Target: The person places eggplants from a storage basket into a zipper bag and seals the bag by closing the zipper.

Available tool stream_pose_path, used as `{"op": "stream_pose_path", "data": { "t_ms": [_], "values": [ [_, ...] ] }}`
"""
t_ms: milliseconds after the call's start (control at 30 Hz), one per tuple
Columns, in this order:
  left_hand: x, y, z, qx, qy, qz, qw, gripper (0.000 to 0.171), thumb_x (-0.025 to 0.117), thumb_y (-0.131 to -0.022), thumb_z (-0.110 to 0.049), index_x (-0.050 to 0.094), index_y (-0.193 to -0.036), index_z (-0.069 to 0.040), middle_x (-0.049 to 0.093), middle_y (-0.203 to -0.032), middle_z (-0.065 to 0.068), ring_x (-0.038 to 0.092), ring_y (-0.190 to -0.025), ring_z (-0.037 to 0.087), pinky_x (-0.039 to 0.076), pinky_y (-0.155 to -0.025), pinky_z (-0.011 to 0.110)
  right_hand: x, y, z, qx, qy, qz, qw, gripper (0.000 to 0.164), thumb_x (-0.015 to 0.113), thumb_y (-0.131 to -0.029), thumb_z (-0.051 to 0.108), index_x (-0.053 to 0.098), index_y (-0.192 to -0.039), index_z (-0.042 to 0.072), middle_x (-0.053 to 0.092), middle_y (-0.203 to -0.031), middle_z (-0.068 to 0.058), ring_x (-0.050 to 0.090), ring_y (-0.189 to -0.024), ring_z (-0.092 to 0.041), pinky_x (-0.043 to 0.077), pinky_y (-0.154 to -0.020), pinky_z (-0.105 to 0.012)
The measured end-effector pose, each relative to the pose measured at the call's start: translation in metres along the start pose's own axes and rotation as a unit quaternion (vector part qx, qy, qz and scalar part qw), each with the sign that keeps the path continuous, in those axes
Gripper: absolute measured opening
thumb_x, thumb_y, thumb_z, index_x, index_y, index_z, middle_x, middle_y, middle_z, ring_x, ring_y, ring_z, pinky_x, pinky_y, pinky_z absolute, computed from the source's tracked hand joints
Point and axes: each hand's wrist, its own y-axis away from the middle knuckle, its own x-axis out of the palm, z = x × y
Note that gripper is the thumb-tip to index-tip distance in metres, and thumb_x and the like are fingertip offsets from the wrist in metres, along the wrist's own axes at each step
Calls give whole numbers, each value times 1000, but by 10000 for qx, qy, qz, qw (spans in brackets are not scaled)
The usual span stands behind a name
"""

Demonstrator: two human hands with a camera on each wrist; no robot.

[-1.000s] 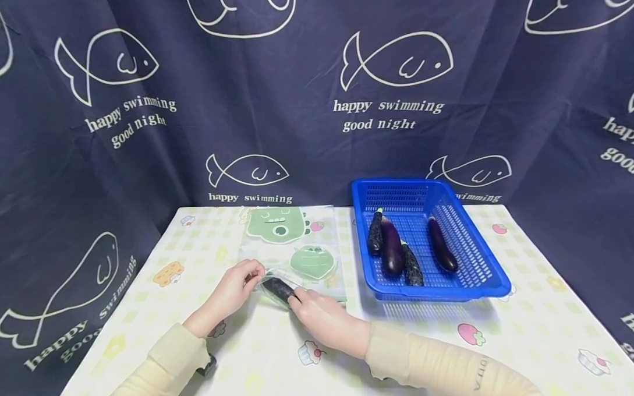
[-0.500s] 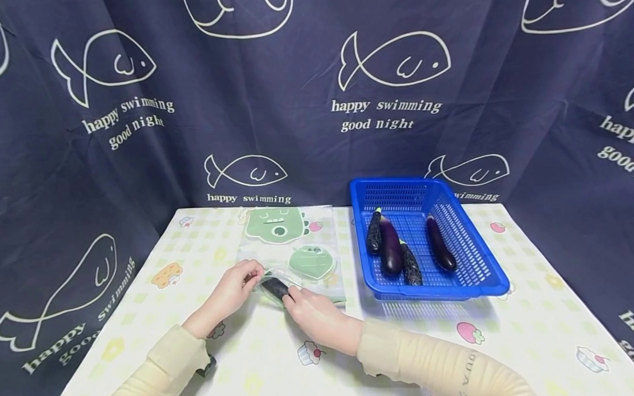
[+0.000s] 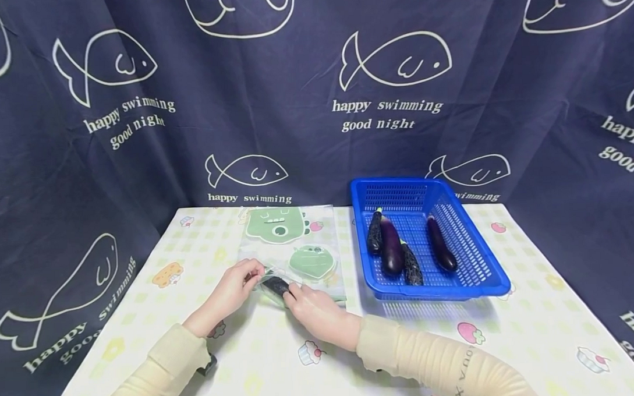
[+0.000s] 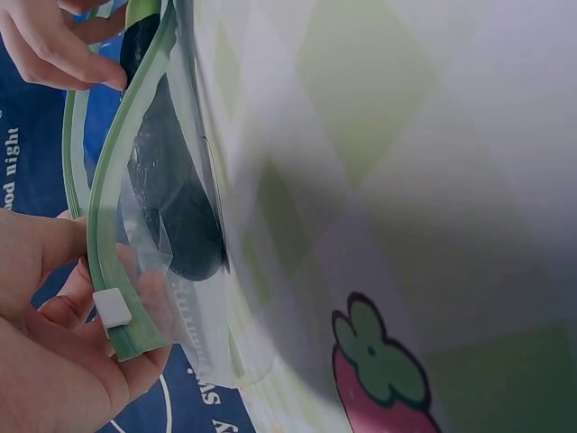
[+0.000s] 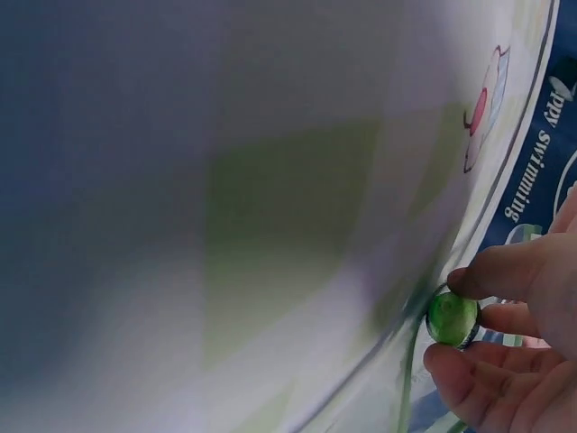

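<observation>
My left hand (image 3: 241,283) pinches the green zip edge of a clear plastic zip bag (image 4: 135,239), its thumb and fingers close to the white slider (image 4: 112,308). Partly inside the bag's mouth is a dark, nearly black eggplant (image 4: 180,203), rounded end inward. My right hand (image 3: 319,312) grips it near its other end. That green stem end (image 5: 453,317) shows between the thumb and fingers of my right hand (image 5: 518,329) in the right wrist view. The bag lies over the table, its mouth spread around the eggplant.
A blue perforated basket (image 3: 372,288) at the right holds several eggplants, some smooth purple (image 3: 391,251) and some dark and wrinkled (image 3: 412,264). Flat clear bags with green cartoon prints (image 3: 311,262) lie beyond my hands. A navy curtain (image 3: 305,157) hangs behind the table.
My right hand has shifted slightly left, moving the eggplant deeper into the bag's mouth. The left hand keeps its place at the bag's edge.
</observation>
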Motion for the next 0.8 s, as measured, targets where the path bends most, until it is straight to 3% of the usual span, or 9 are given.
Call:
{"op": "stream_pose_path", "data": {
  "t_ms": [533, 800],
  "values": [
    [2, 0, 5, -8, 12, -8, 10000, 12, 63, -87, -1, 59, -88, -12, 57, -83, -2, 54, -75, 10, 51, -67, 26, -3, 10, -5, -214, -438, 185, 9986, 36, 65, -84, 7, 58, -119, 6, 55, -107, -6, 58, -88, -15, 53, -69, -23],
    [2, 0, 4, -92, -12, -8, 10000, 11, 63, -87, -2, 58, -88, -12, 55, -82, -3, 52, -74, 11, 50, -67, 26, -6, 20, -8, -265, -527, 173, 9981, 33, 66, -82, 7, 60, -114, 8, 57, -102, -4, 58, -84, -15, 53, -70, -25]
  ]
}}
